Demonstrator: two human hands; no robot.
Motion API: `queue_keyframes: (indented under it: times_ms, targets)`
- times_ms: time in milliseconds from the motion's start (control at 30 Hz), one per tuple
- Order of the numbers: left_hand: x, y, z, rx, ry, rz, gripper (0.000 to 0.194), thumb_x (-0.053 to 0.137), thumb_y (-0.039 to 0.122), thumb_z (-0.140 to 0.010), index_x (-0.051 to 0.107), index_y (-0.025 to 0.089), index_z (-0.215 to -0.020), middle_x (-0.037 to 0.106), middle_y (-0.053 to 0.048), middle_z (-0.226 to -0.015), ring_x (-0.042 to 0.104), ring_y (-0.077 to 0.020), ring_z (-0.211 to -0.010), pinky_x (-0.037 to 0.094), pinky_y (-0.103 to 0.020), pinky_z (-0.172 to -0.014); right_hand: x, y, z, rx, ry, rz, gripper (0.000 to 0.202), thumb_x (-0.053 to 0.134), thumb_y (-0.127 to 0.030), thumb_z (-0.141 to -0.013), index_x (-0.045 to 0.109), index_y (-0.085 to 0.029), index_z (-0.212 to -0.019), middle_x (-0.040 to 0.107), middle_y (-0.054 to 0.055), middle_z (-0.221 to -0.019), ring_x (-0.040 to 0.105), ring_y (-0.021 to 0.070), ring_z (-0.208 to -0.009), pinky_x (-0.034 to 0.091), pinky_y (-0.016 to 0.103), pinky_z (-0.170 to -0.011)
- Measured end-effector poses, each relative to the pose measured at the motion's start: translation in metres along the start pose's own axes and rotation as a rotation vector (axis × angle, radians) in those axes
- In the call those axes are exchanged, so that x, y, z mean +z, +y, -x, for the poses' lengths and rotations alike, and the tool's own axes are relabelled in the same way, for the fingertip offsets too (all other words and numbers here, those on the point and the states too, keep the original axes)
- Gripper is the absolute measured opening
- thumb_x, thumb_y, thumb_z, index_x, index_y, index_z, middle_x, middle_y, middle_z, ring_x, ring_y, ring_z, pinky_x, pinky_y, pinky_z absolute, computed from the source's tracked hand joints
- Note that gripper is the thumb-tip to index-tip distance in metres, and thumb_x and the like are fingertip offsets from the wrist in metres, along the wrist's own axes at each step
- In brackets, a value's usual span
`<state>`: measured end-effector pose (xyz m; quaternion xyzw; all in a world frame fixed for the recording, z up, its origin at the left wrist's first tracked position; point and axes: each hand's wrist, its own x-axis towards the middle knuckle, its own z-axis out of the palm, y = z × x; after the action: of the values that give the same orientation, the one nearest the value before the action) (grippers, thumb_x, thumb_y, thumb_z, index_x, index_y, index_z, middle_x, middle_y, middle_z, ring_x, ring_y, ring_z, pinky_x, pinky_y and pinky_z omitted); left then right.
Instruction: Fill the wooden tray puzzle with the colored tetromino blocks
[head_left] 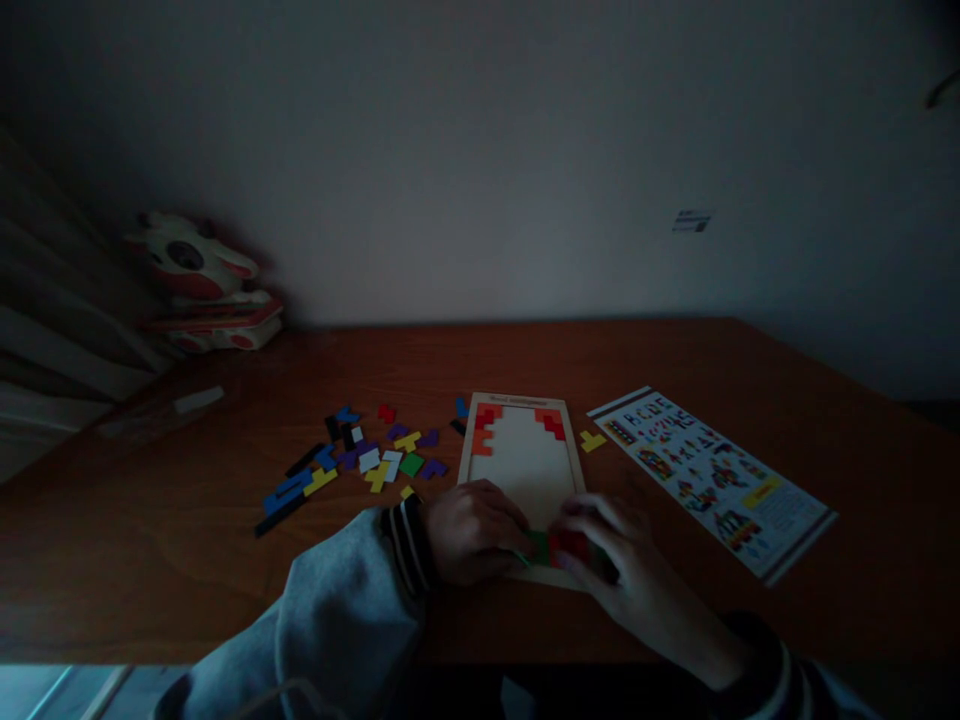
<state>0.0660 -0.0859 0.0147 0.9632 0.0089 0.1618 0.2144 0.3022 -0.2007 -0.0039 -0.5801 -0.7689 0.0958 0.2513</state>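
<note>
A wooden puzzle board (575, 455) lies in front of me, with red and orange pieces set in its far corners. My left hand (476, 530) rests over the board's near left corner, fingers curled together, its fingertips on a green puzzle piece (538, 547). From the right, my right hand (619, 550) reaches over the near edge. Its thumb and fingers close around a red puzzle piece (571, 544) beside the green one. The fingers partly cover both pieces, and the dim light hides their full outlines.
Loose yellow, blue, black, purple and white pieces, with a green piece (412, 464), lie scattered left of the board. A yellow piece (592, 441) lies just right of it. Farther right is a printed pattern sheet (712, 470). A toy (217, 290) stands at the back left.
</note>
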Motion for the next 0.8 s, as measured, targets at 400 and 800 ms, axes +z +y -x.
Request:
queue_keyframes:
  times_ms: [400,800]
  targets:
    - [-0.014,0.006,-0.006,-0.151,0.2,0.211,0.019,0.057,0.028,-0.095,0.071,0.016,-0.101,0.073,-0.011,-0.101,0.068,-0.0184,-0.095,0.054,-0.03,-0.088,-0.005,0.012,0.011,0.009,0.131,-0.013,0.019,0.057,-0.035,-0.093,0.066,-0.03,-0.109,0.066,0.006,-0.112,0.064,0.0246,-0.106,0.054,0.042,-0.09]
    - [-0.018,-0.022,0.002,-0.657,0.527,0.201,0.025,0.061,0.027,-0.09,0.07,0.017,-0.111,0.074,-0.006,-0.093,0.068,-0.0128,-0.072,0.054,-0.022,-0.064,-0.019,0.044,0.034,-0.103,0.093,0.083,0.03,0.06,-0.039,-0.092,0.066,-0.036,-0.121,0.073,0.002,-0.111,0.069,0.0246,-0.099,0.058,0.042,-0.085]
